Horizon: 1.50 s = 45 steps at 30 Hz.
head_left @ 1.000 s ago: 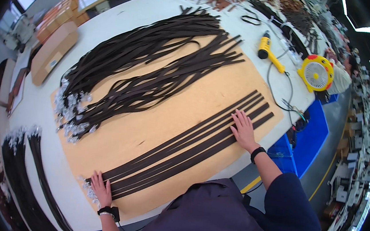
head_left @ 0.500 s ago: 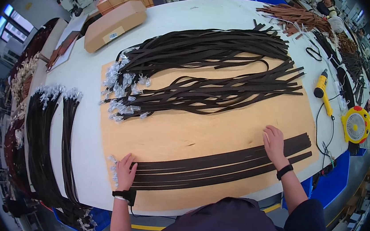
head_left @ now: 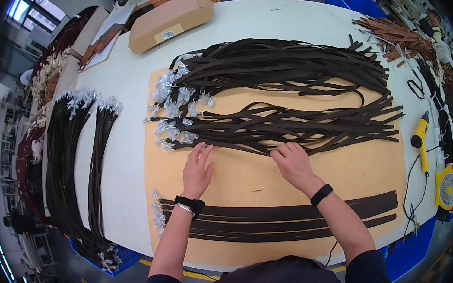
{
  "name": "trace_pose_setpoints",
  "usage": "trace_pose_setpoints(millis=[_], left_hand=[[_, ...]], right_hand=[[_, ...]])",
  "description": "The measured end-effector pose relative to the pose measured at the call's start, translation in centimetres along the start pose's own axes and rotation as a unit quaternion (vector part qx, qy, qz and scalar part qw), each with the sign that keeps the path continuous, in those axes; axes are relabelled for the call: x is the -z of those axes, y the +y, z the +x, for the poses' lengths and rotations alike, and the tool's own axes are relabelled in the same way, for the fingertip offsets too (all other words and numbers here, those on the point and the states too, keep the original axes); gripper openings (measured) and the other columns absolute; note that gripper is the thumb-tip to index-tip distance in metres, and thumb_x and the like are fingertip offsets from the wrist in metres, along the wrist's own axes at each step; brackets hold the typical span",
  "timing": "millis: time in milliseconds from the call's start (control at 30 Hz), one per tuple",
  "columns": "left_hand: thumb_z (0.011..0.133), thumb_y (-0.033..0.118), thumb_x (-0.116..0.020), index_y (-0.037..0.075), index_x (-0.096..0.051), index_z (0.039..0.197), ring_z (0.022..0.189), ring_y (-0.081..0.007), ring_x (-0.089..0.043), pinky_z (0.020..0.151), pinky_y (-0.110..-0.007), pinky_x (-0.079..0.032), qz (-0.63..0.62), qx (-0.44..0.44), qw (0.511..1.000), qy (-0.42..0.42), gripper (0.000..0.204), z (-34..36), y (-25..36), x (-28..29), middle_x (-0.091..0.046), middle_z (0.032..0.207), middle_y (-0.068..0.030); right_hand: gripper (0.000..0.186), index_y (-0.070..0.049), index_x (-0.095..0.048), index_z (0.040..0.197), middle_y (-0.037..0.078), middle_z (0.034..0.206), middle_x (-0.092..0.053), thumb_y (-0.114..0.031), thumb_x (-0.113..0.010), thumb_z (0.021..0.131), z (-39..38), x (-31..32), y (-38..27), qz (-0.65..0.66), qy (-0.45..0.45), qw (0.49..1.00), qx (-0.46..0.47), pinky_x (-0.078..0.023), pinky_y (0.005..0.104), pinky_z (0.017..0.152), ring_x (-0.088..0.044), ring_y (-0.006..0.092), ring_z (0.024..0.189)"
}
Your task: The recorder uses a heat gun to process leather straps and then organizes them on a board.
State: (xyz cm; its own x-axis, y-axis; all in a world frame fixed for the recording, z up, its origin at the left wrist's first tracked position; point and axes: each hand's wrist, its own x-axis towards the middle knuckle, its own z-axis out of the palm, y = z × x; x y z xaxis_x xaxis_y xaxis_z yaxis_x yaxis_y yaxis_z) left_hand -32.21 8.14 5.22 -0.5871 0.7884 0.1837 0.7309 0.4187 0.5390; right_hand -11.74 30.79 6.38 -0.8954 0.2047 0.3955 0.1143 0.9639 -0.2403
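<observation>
Currently I see L hand (head_left: 197, 174), fingers slightly spread, and R hand (head_left: 294, 164), fingers curled, at near edge of loose strap bundle (head_left: 315, 125) on tan board (head_left: 228, 177); can't tell if either pinches. Straps prob. light, limp, flat; I'd grip nr clear-wrapped ends (head_left: 167, 129). Count: 1 far bundle (head_left: 293, 66), 1 flat row (head_left: 279, 215) nearside, 2 bunches (head_left: 65, 142) on table (head_left: 129, 132) L; indiv. straps uncountable.

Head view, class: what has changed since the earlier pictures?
The left hand and right hand moved forward from the straight row of dark brown straps to the near side of the loose dark brown strap bundle; grip unclear. The row's right ends sit closer together than at first. The bundle stayed put.
</observation>
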Motion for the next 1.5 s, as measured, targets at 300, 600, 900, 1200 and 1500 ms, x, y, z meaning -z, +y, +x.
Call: trace_pose_setpoints(millis=[300, 600, 900, 1200, 1500], left_hand=[[0.085, 0.015, -0.072, 0.01, -0.073, 0.092, 0.091, -0.0274, -0.065, 0.102, -0.043, -0.044, 0.041, -0.113, 0.985, -0.125, 0.008, 2.1, -2.7, 4.0, -0.071, 0.088, -0.0072], [0.099, 0.013, -0.059, 0.006, -0.062, 0.105, 0.077, -0.0058, -0.052, 0.071, -0.023, -0.043, -0.307, 0.18, 0.897, -0.26, 0.011, -2.1, -4.9, 11.4, -0.057, 0.08, 0.0045], [0.091, 0.011, -0.067, 0.006, -0.063, 0.098, 0.082, -0.0231, -0.061, 0.076, -0.034, -0.049, -0.088, 0.156, 0.971, -0.156, 0.01, -7.2, -12.3, 10.7, -0.064, 0.084, -0.0073], [0.077, 0.012, -0.075, 0.016, -0.061, 0.118, 0.119, -0.035, -0.051, 0.101, -0.049, -0.041, 0.169, 0.132, 0.962, -0.169, 0.044, -10.6, -13.7, 10.2, -0.055, 0.126, -0.0103], [0.081, 0.006, -0.069, 0.011, -0.068, 0.094, 0.097, -0.0293, -0.058, 0.088, -0.042, -0.045, 0.127, 0.103, 0.969, -0.184, 0.015, -11.7, -11.6, 8.5, -0.062, 0.099, -0.0055]], right_hand=[[0.011, -0.009, -0.06, 0.093, 0.007, 0.081, -0.058, -0.013, -0.068, 0.087, -4.0, 6.4, -0.5, 0.095, -0.06, 0.992, -0.05, -0.049, 0.0364, 0.054, -0.061, 0.0246, 0.061], [0.026, -0.001, -0.062, 0.073, 0.009, 0.063, -0.057, -0.017, -0.082, 0.079, -6.8, 15.8, 5.4, 0.152, -0.012, 0.973, -0.173, -0.042, 0.0318, 0.052, -0.054, 0.0236, 0.055], [0.025, -0.001, -0.059, 0.074, 0.008, 0.062, -0.057, -0.014, -0.08, 0.079, -17.4, 20.3, 12.9, 0.044, -0.032, 0.94, -0.338, -0.042, 0.0296, 0.055, -0.054, 0.0167, 0.056], [0.023, -0.002, -0.061, 0.095, 0.014, 0.094, -0.061, -0.01, -0.075, 0.078, -22.1, 10.9, 11.6, -0.056, -0.061, 0.97, -0.229, -0.048, 0.0423, 0.083, -0.06, 0.0345, 0.095], [0.013, -0.004, -0.06, 0.081, 0.011, 0.085, -0.059, -0.007, -0.073, 0.078, -20.7, 8.1, 5.9, 0.088, -0.128, 0.958, -0.241, -0.045, 0.0431, 0.081, -0.055, 0.0328, 0.088]])
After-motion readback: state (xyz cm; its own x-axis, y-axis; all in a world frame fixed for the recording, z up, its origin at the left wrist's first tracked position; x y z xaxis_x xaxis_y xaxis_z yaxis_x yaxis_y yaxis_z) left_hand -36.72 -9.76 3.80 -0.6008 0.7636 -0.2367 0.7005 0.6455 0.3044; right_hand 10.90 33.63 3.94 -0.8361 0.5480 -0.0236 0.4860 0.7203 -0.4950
